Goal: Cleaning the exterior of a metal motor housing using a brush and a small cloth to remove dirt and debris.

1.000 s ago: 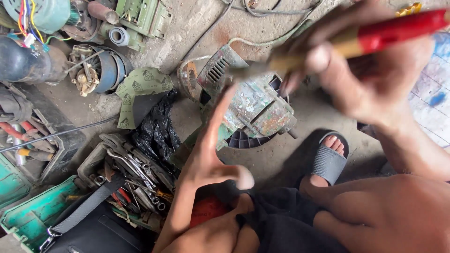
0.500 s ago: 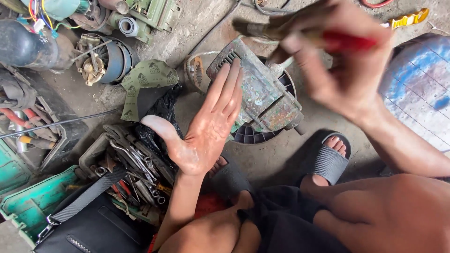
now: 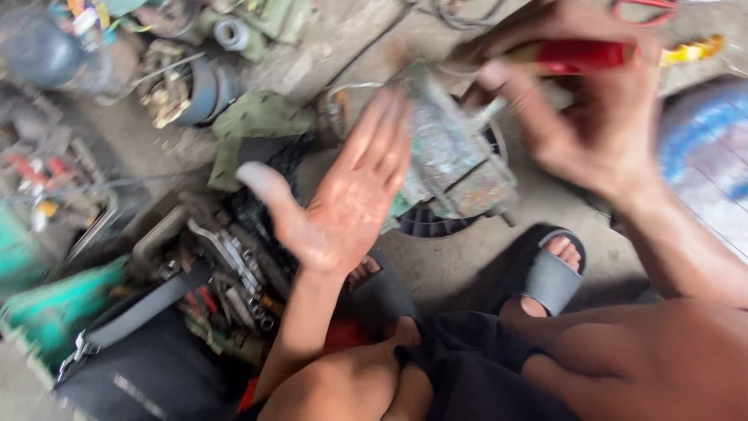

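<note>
The left hand lies flat with fingers spread, holding nothing, against the worn green motor housing on the floor. The right hand grips a red-handled tool above it. It is better to press the housing firmly, so the tool does not slip.

A red-handled tool hangs tilted above a worn green metal unit on the floor.

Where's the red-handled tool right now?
Head view, upper right: the right hand grips the red-handled tool just above the worn green metal part, which the open left hand flanks on the left.
</note>
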